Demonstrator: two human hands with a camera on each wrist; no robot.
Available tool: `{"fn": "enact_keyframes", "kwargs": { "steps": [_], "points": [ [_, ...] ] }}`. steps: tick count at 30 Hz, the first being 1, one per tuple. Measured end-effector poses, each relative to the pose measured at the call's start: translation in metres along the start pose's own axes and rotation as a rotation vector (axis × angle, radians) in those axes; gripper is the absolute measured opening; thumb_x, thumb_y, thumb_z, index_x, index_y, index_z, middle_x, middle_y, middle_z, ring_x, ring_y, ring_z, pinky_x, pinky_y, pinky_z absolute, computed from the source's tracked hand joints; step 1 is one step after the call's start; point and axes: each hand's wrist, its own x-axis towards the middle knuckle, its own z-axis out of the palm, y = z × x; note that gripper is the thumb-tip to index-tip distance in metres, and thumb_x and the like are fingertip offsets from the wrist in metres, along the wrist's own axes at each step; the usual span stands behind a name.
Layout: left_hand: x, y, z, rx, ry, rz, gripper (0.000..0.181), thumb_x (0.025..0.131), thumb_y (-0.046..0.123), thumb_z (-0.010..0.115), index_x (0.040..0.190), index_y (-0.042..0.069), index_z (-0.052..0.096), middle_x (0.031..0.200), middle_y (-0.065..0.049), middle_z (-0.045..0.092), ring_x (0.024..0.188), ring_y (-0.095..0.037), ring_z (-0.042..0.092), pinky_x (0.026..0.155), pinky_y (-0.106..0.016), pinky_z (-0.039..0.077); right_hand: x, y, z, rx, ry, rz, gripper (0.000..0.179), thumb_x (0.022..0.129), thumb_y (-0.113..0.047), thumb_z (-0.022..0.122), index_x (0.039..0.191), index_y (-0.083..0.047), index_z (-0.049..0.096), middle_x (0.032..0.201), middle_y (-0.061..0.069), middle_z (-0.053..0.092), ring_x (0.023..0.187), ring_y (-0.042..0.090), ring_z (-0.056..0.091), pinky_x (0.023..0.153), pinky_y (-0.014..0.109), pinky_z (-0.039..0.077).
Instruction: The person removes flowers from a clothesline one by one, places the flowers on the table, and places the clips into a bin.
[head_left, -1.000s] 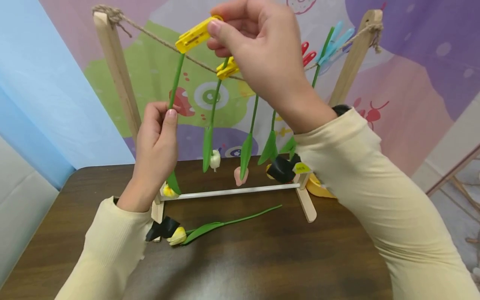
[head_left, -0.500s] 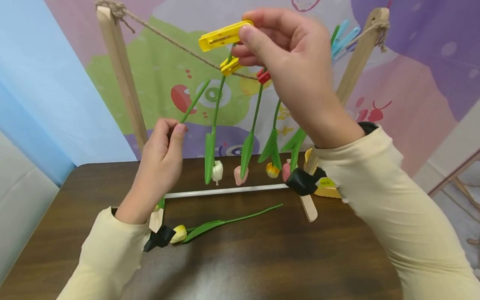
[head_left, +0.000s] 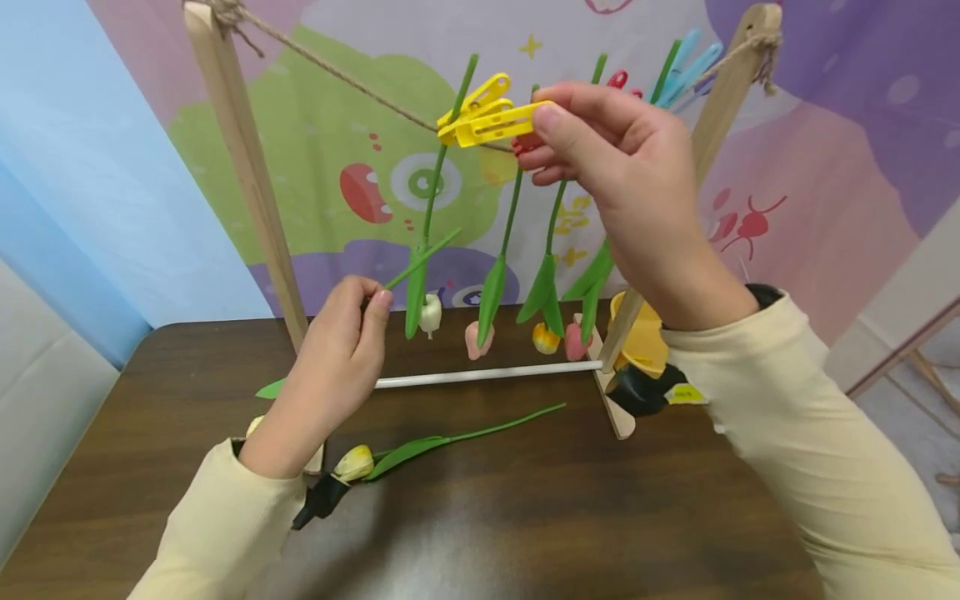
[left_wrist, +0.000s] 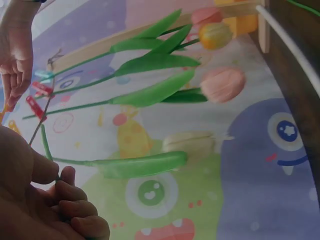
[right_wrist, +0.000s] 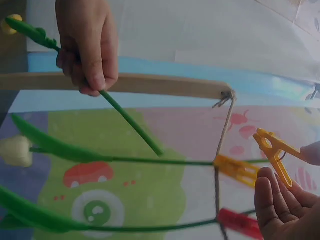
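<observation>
A green-stemmed tulip (right_wrist: 131, 123) is pinched between thumb and fingers of the left hand (head_left: 333, 367), its stem end pointing far right. Higher and to the right, the right hand (head_left: 633, 179) pinches a yellow clothespin (head_left: 506, 125) near the rope (head_left: 337, 82), where other tulips (head_left: 492, 296) hang clipped. Below, a yellow tulip (head_left: 408, 457) lies on the brown table (head_left: 525, 517), before a cartoon-printed backdrop (head_left: 315, 158).

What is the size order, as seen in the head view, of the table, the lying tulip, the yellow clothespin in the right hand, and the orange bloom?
1. Table
2. Lying tulip
3. Held yellow clothespin
4. Orange bloom
</observation>
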Motion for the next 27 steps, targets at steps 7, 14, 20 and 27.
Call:
{"fn": "enact_keyframes", "kwargs": {
  "steps": [7,14,20,27],
  "points": [
    [-0.008,-0.007,0.017,0.071,-0.022,0.051,0.024,0.101,0.019,0.038,0.1,-0.002,0.05,0.087,-0.013,0.051,0.078,-0.026,0.048,0.073,-0.038,0.037,-0.01,0.012,-0.02,0.061,0.067,0.063,0.02,0.088,-0.004,0.06,0.105,0.007,0.062,0.088,0.01,0.067,0.073,0.017,0.066,0.073,0.025,0.054],
    [-0.016,-0.01,0.04,0.217,-0.051,0.125,0.021,0.099,0.016,0.043,0.091,-0.001,0.052,0.077,-0.01,0.049,0.071,-0.025,0.048,0.066,-0.037,0.041,-0.022,0.023,-0.041,0.111,0.098,0.122,0.016,0.089,-0.001,0.056,0.103,0.003,0.063,0.09,0.011,0.065,0.072,0.018,0.065,0.072,0.024,0.053],
    [-0.025,-0.015,0.063,0.349,-0.026,0.219,0.018,0.096,0.015,0.05,0.084,0.001,0.051,0.07,-0.008,0.047,0.062,-0.025,0.048,0.054,-0.036,0.04,-0.033,0.031,-0.056,0.131,0.135,0.158,0.017,0.089,0.001,0.052,0.102,0.002,0.064,0.096,0.013,0.064,0.073,0.019,0.065,0.074,0.024,0.054],
    [-0.032,-0.02,0.089,0.494,0.019,0.32,0.024,0.092,0.017,0.057,0.075,0.002,0.049,0.064,-0.007,0.044,0.055,-0.024,0.046,0.047,-0.032,0.037,-0.045,0.042,-0.08,0.225,0.166,0.177,0.018,0.089,0.002,0.054,0.104,0.006,0.063,0.099,0.014,0.063,0.073,0.02,0.065,0.073,0.025,0.055]
  ]
}}
